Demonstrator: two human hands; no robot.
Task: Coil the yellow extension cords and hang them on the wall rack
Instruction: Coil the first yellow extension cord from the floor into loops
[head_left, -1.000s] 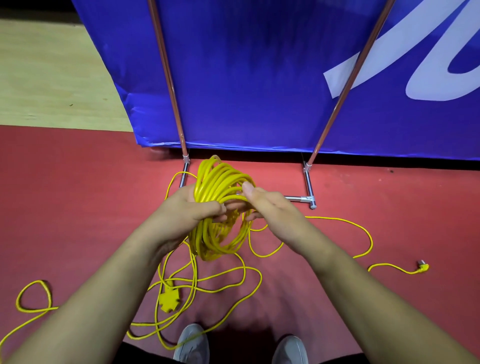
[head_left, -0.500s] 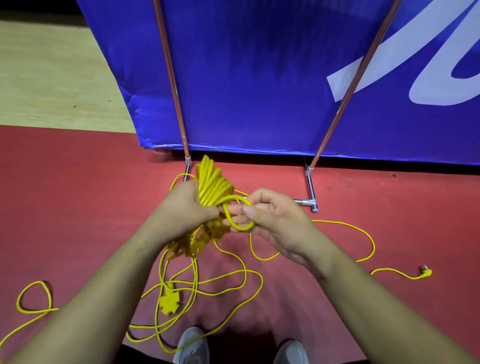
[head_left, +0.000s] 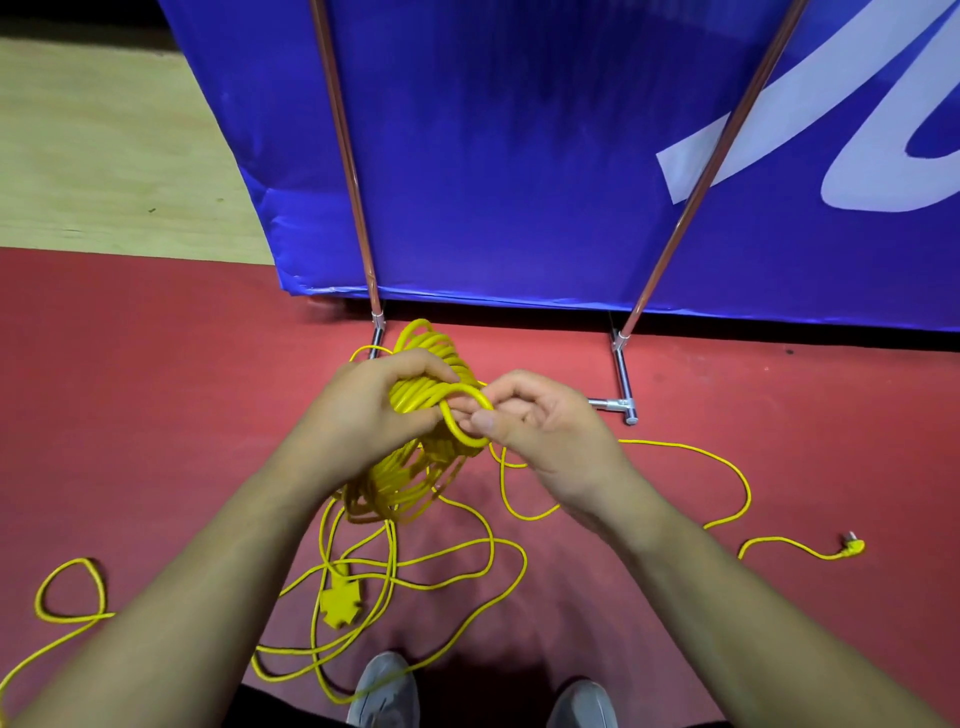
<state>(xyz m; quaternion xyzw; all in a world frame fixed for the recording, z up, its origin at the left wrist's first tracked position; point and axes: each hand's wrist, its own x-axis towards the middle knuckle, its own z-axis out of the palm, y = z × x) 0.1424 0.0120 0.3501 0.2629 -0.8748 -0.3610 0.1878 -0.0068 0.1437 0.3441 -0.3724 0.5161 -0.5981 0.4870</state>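
Extension cord (head_left: 415, 397): uniform bright yellow throughout; socket block (head_left: 340, 603): same yellow; plug (head_left: 854, 546): yellow body, silver-grey tip; floor (head_left: 156, 415): plain red; farther floor strip (head_left: 104, 156): pale yellowish wood tone with a few dark specks; banner (head_left: 519, 156): deep blue with large white lettering strokes; poles (head_left: 345, 156): coppery red; base tubes (head_left: 622, 374): bright silver; shoes (head_left: 384, 686): grey.
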